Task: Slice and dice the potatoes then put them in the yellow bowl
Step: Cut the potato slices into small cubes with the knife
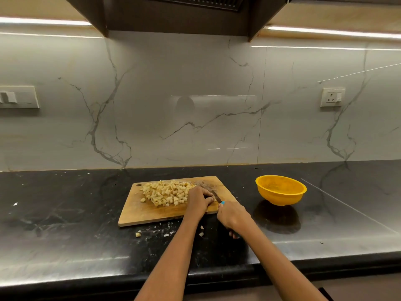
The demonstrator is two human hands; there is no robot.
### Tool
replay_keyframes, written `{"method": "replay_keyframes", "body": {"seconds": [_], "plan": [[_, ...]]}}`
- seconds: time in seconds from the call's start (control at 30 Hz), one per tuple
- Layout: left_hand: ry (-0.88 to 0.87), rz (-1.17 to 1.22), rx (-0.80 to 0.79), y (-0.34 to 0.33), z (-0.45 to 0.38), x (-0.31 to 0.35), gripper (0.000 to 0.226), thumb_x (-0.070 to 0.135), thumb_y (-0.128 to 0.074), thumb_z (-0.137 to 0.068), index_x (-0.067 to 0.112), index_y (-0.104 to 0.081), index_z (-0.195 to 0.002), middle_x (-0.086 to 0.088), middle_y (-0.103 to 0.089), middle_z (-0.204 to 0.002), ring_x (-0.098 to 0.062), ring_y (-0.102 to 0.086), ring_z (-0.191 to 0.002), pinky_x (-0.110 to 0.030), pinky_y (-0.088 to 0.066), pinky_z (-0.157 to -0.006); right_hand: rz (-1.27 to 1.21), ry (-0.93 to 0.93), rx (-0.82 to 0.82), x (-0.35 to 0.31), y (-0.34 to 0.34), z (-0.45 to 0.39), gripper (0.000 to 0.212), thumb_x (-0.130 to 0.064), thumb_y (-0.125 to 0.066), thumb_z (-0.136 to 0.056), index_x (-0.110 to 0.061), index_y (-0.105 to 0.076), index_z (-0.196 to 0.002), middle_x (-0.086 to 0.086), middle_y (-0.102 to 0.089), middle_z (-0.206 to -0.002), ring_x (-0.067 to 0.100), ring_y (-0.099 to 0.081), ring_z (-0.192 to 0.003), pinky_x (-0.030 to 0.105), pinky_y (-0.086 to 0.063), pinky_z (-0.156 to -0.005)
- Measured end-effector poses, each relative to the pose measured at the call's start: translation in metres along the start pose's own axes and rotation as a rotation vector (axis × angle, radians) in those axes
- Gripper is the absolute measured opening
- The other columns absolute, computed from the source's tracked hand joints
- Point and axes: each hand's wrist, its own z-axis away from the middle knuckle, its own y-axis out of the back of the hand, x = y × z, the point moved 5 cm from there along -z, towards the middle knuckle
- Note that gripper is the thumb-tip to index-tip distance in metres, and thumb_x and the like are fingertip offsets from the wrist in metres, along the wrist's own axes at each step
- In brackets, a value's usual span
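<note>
Two bare hands are working one wooden cutting board (pixel 138 210) beside one round yellow plastic bowl (pixel 281 190) on the black stone bench (pixel 65 213).

One heap of pale diced potato cubes (pixel 167 192) is lying across the board's far left part; the left hand (pixel 198 199) is curling over a potato piece at the heap's right edge, mostly hiding it. The right hand (pixel 232 216) is gripping a knife (pixel 218 199) whose handle is covered, only a blue tip and short blade showing. About four stray potato bits (pixel 138 234) are sitting near the bench's front edge. The bowl is standing well right of the board, its contents hard to make out.
</note>
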Motion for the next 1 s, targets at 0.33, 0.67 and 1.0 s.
{"method": "replay_keyframes", "body": {"seconds": [0.33, 0.67, 1.0], "plan": [[0.020, 0.000, 0.044, 0.000, 0.008, 0.001, 0.021, 0.014, -0.067, -0.084, 0.007, -0.071, -0.103, -0.007, -0.071, -0.105, -0.014, -0.063, -0.100, -0.013, -0.037, -0.082, 0.196, 0.088, 0.068, 0.005, -0.004, 0.023, 0.034, -0.026, -0.036, -0.102, -0.005, -0.054, -0.122, 0.012, -0.060, -0.121, 0.026, -0.060, -0.110, 0.034, -0.049, -0.092], [0.019, 0.003, 0.026, 0.000, 0.006, 0.001, 0.032, 0.013, -0.068, -0.083, 0.009, -0.066, -0.115, -0.005, -0.066, -0.116, -0.015, -0.058, -0.111, -0.017, -0.036, -0.093, 0.093, 0.082, 0.226, 0.024, 0.002, 0.026, 0.044, -0.040, -0.032, -0.102, -0.007, -0.056, -0.117, 0.006, -0.064, -0.110, 0.018, -0.063, -0.098, 0.026, -0.047, -0.074], [0.040, -0.021, 0.055, 0.003, 0.006, -0.004, 0.026, 0.012, -0.069, -0.082, 0.007, -0.069, -0.108, -0.006, -0.068, -0.111, -0.013, -0.060, -0.105, -0.011, -0.035, -0.084, -0.017, 0.088, 0.148, 0.009, -0.001, 0.008, 0.038, -0.039, -0.029, -0.103, -0.010, -0.051, -0.092, 0.002, -0.053, -0.071, 0.010, -0.054, -0.057, 0.021, -0.048, -0.054]]}}
